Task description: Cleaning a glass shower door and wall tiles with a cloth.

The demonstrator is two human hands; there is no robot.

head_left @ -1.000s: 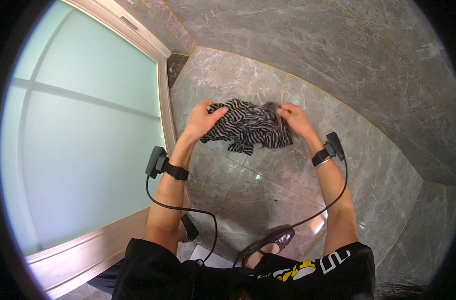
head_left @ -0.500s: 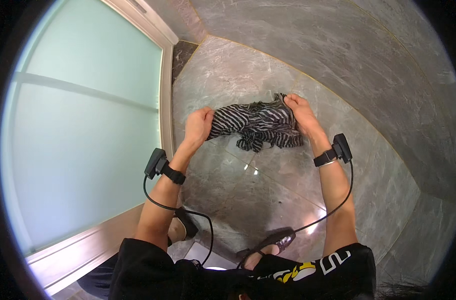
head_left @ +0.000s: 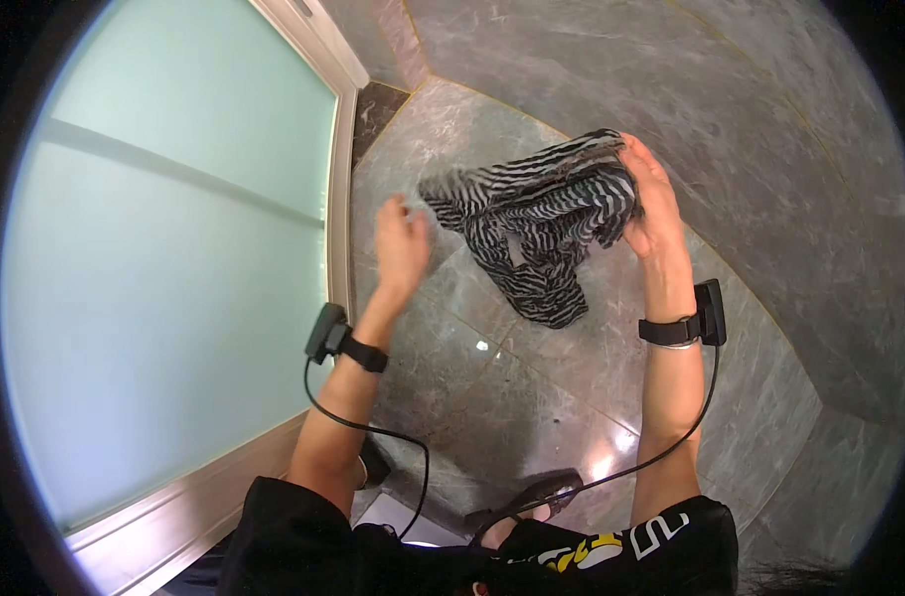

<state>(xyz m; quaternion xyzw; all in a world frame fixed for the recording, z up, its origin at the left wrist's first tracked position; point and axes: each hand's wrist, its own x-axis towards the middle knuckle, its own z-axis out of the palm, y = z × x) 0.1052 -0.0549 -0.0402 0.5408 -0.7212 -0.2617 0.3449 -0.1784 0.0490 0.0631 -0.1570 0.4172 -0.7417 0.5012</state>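
A black-and-white zebra-striped garment (head_left: 532,214) of thin cloth hangs bunched in the air before me, its lower end drooping toward the floor. My right hand (head_left: 653,194) grips its right end, the fingers partly hidden behind the cloth. Just off the left end of the garment is my left hand (head_left: 403,243), empty, slightly blurred, with its fingers loosely curled and apart. A gap separates it from the cloth. The garment's left end is smeared by motion.
A frosted glass door (head_left: 184,258) in a pale frame stands close on my left. Grey marble wall tiles (head_left: 770,149) curve round the far and right sides. Below are grey floor tiles (head_left: 452,397) and a dark shoe (head_left: 547,489). Black wrist straps (head_left: 668,331) trail cables.
My left hand has let go of the garment's left end. My right hand has moved up and to the right with the garment, which now droops lower in the middle.
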